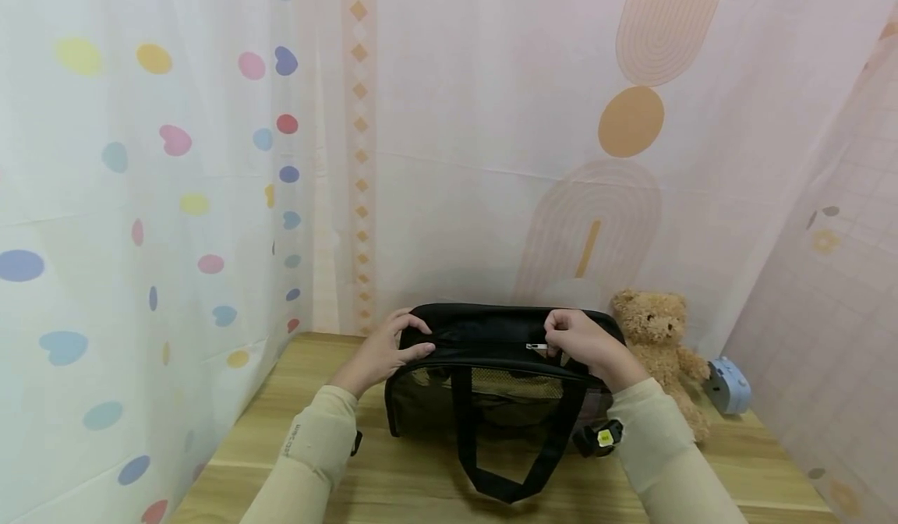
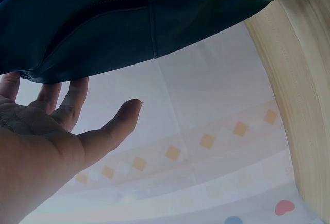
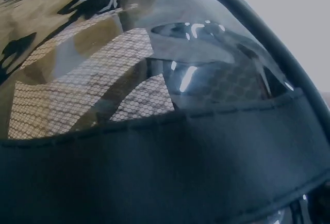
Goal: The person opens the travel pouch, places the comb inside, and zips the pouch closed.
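Observation:
A black bag (image 1: 484, 321) with a see-through front panel (image 3: 206, 53) stands on the table, its strap handle (image 1: 466, 430) hanging down the front. My left hand (image 1: 384, 352) rests at the bag's left end, thumb and index spread apart on top. Seen from the left wrist, its fingers (image 2: 77, 97) touch the bag's lower edge while the thumb stands away from it. Along the top, my right hand (image 1: 578, 340) pinches the silver zipper pull (image 1: 535, 346), right of the middle. The right wrist view shows the strap and panel, with that hand out of sight.
A brown teddy bear (image 1: 648, 329) sits right behind the bag's right end. Beside it is a small light-blue case-like object (image 1: 730, 386). Patterned curtains (image 1: 449, 157) enclose the wooden table (image 1: 393, 489) at the back and both sides.

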The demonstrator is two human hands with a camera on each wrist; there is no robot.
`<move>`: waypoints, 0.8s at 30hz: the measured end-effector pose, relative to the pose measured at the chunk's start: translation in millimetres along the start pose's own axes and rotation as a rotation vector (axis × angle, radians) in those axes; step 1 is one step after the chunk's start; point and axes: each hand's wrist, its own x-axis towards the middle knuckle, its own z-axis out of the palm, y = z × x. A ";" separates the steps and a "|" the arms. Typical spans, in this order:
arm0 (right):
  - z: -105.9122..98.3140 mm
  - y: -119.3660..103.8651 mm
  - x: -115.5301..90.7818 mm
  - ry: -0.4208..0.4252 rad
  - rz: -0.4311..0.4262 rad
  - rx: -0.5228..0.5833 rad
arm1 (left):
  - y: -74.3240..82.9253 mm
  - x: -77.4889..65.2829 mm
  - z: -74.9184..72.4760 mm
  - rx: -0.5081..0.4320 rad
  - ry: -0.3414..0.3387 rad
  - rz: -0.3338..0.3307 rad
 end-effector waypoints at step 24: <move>-23.4 8.7 -19.2 0.025 -0.026 0.011 | -3.1 0.2 -1.2 0.001 0.000 0.010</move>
